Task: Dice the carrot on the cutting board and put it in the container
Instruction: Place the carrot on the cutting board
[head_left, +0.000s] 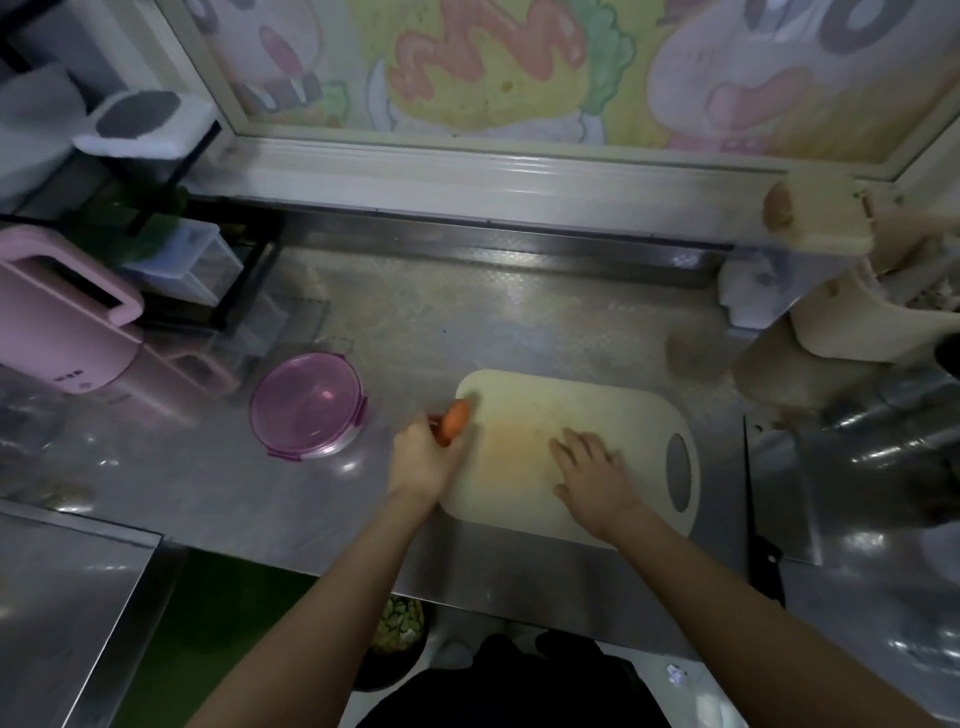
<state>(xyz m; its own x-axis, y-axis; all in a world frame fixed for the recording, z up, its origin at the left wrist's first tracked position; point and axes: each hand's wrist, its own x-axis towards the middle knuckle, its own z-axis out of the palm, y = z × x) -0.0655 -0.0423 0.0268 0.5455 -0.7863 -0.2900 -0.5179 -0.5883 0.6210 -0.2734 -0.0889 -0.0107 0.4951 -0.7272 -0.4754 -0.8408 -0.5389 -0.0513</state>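
Note:
My left hand (423, 457) grips an orange carrot (453, 418) at the left end of the pale cutting board (524, 410); the carrot's tip sticks out above my fingers. My right hand (589, 467) lies flat on the board with its fingers spread and holds nothing. A round purple-tinted container (307, 402) with clip tabs stands on the steel counter, to the left of the board. A cleaver (769, 493) with a dark handle lies on the counter to the right of the board.
A pink appliance (67, 332) and a black rack with clear boxes (182, 260) stand at the back left. A beige holder (852, 291) stands at the back right. The counter's front edge (467, 597) runs below the board. A bin with scraps (400, 629) sits on the floor.

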